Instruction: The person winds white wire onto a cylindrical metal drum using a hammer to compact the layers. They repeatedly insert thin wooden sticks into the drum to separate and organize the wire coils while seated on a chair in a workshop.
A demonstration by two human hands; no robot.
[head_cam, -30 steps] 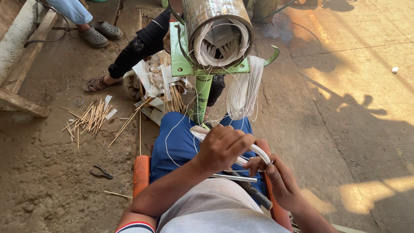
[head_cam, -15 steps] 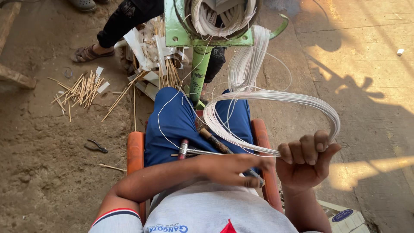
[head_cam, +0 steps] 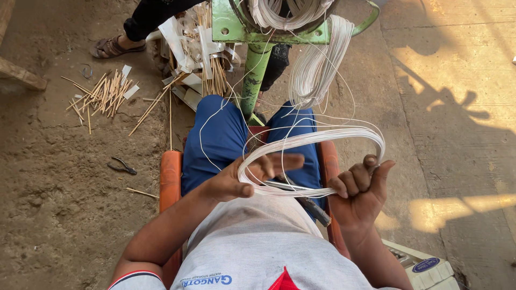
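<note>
Right hand (head_cam: 359, 188) clenched around the white wire coil (head_cam: 317, 139) over the lap; left hand (head_cam: 244, 177) flat, fingers spread, under its near edge. Could tangle, likely from loose strands (head_cam: 215, 115) snagging the green stand (head_cam: 252, 75).

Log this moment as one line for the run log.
left hand: open, fingers through white wire loop | right hand: gripping loop's end | green stand: ahead, wire coils hanging | pliers: on ground
</note>
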